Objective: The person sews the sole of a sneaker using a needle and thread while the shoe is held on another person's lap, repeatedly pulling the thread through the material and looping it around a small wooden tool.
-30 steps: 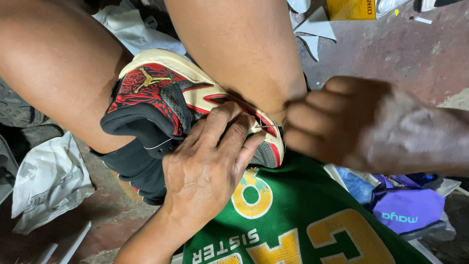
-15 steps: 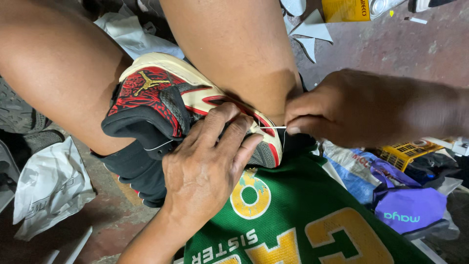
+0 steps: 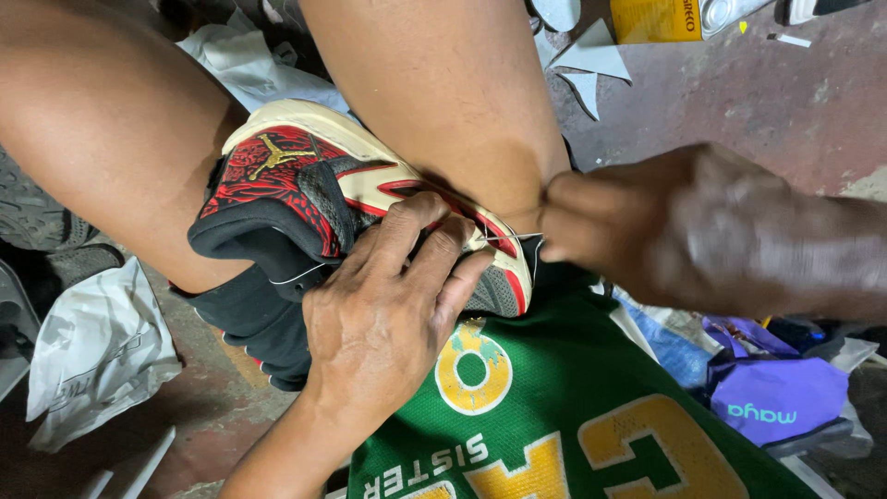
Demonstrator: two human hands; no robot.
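A red, black and cream sneaker (image 3: pixel 342 199) sits wedged between the person's bare knees, lying on its side with its sole edge turned toward the body and its black collar hanging out to the left. The left hand (image 3: pixel 393 314) lies flat over the lower part of the shoe, palm down, its fingers (image 3: pixel 407 236) spread and curled over the sole edge to press it in place; it grips nothing else. A thin pale thread (image 3: pixel 506 237) runs taut from the sole edge, just beyond those fingertips, straight across to the right hand (image 3: pixel 684 226). That hand comes in from the right with its forearm level, fingers bunched tight and pinched closed on the end of the thread; it is blurred, so whether a needle is in the pinch I cannot tell. Under the left wrist stretches a green jersey (image 3: pixel 554 416) with yellow lettering, covering the person's front. To the left, a crumpled white plastic bag (image 3: pixel 92 351) lies on the worn reddish floor (image 3: pixel 739 102), its contents hidden. To the right, below the right forearm, a purple pouch (image 3: pixel 776 397) rests among blue and dark odds and ends. At the top edge stands a yellow carton (image 3: pixel 651 18), with grey scraps (image 3: pixel 591 60) scattered just beside it.
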